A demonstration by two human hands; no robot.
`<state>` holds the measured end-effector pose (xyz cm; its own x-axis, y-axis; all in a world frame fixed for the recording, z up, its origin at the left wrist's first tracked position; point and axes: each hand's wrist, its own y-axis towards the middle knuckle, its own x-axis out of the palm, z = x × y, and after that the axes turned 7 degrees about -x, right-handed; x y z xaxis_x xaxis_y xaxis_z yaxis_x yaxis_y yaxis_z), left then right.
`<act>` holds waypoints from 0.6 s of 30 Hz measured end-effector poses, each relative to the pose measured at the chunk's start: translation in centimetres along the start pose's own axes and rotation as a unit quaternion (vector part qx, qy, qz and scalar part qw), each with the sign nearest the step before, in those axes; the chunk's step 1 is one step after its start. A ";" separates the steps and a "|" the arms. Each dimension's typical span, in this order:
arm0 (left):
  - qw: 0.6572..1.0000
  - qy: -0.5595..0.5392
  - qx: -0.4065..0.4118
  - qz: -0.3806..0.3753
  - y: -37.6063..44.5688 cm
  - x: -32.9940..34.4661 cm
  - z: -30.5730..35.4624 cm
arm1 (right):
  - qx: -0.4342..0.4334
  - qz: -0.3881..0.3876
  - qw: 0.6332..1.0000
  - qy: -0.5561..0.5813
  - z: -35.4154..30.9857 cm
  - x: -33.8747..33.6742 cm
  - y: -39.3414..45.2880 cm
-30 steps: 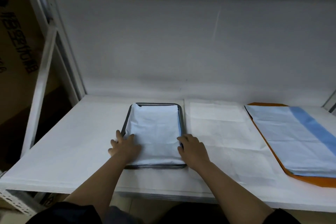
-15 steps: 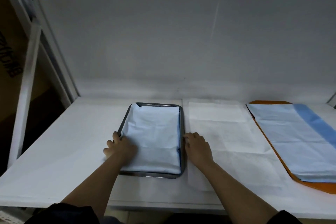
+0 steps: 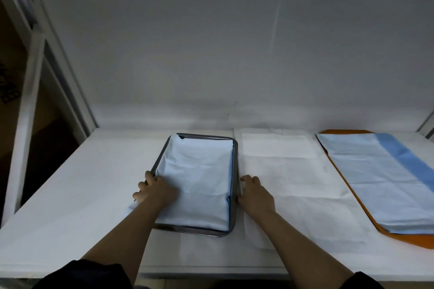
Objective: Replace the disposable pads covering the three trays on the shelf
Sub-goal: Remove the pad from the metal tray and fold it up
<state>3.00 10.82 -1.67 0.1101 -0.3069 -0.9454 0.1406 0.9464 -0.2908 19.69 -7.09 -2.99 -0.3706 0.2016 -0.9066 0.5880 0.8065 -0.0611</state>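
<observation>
Dark sleeves show at the bottom edge, and two bare forearms reach forward from them over the white shelf.

The left hand lies on the left edge of a metal tray. Its fingers are curled over the tray's rim and over the border of the pale blue pad that lines the tray. A small part of the pad sticks out under this hand, outside the rim. I cannot tell if the fingers really pinch the pad or only press it down.

The right hand is just beside the right rim of the tray, with the knuckles up and the fingers bent toward the rim. It touches the rim, but whether it holds something is hidden.

Between the two hands the pad covers the bottom of the tray and rises along its walls, with creases in it.

To the right of the right hand a white sheet lies flat on the shelf. Further right, well apart from the hands, a blue pad with a darker blue stripe lies on an orange tray.

Beyond the hands stands the white back wall.
</observation>
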 end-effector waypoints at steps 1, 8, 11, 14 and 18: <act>1.000 0.001 -0.001 -0.001 0.0 0.0 0.0 | 0.007 -0.004 1.000 0.002 -0.1 0.1 -0.1; 1.000 0.004 0.001 -0.002 0.1 -0.2 0.0 | 0.036 0.014 0.998 0.039 -0.9 0.2 -0.1; 1.000 0.006 0.005 0.001 0.0 -0.1 -0.1 | 0.048 0.030 0.996 0.067 -1.0 0.5 -0.2; 1.000 0.002 0.005 0.001 -0.3 -0.1 -0.2 | 0.048 0.030 0.996 0.072 -1.0 0.5 -0.3; 1.000 -0.010 -0.002 0.007 -0.5 -0.3 -0.2 | 0.052 0.029 0.996 0.060 -1.0 0.4 -0.3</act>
<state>2.69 10.43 -1.30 0.1318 -0.2949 -0.9464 0.1348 0.9512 -0.2777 18.66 -6.70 -2.88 -0.4131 0.3167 -0.8538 0.6807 0.7302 -0.0585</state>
